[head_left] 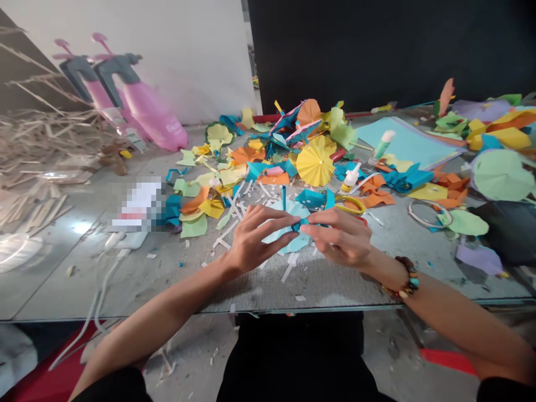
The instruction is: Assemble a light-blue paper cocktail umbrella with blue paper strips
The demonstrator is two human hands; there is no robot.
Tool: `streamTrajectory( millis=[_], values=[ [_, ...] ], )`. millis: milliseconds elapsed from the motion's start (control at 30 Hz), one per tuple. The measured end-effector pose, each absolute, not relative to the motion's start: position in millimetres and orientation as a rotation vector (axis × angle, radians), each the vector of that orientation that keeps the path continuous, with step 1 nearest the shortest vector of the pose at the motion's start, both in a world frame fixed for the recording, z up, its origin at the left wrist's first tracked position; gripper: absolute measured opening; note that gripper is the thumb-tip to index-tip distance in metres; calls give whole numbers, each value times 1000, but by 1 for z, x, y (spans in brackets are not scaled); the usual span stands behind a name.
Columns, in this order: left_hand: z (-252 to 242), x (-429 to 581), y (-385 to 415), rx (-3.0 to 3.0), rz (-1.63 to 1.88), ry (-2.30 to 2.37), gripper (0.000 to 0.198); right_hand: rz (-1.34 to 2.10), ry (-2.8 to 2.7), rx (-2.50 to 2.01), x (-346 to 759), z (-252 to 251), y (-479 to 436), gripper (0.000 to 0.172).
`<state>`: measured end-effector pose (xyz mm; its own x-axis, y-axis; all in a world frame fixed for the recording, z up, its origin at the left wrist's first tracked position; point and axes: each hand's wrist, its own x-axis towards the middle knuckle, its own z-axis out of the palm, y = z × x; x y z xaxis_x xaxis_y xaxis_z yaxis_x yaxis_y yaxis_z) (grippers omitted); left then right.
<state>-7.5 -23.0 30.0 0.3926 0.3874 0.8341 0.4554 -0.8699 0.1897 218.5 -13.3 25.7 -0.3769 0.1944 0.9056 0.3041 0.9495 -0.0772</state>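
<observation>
My left hand (262, 234) and my right hand (341, 234) meet in the middle, above the near part of the table. Their fingertips pinch a small dark blue piece of paper (296, 226) between them; its exact shape is mostly hidden by the fingers. Just behind it a thin blue paper stick (284, 198) points upward, and whether it joins the piece I cannot tell. Beneath the hands lies a light blue paper disc (288, 245). Scissors with yellow and red handles (352, 204) rest right behind my right hand.
White paper strips (234, 220) scatter around the hands. Behind them are a pleated yellow paper disc (315, 162), a small glue bottle (350, 177), a glue stick (383, 145) and light blue sheets (402, 139). Pink spray bottles (154, 114), a blurred phone (136, 209) and wooden sticks (37, 215) occupy the left.
</observation>
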Motion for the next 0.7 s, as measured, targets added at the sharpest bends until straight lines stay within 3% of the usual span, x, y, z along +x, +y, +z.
streamTrajectory(
  millis=[433,533,633,700],
  values=[
    [26,-8,-23,-2687,-1576,-871,21,-197,-1932,-468,217,22,-6,29],
    [24,-8,-24,-2634,-1591,-867,20,-222,-2004,-445,221,20,-6,33],
    [25,-11,-18,-2398,-1784,-851,18,-231,-1937,-485,227,24,-4,44],
    [27,-18,-9,-2117,-1989,-890,16,-260,-1824,-630,235,30,2,38]
  ],
)
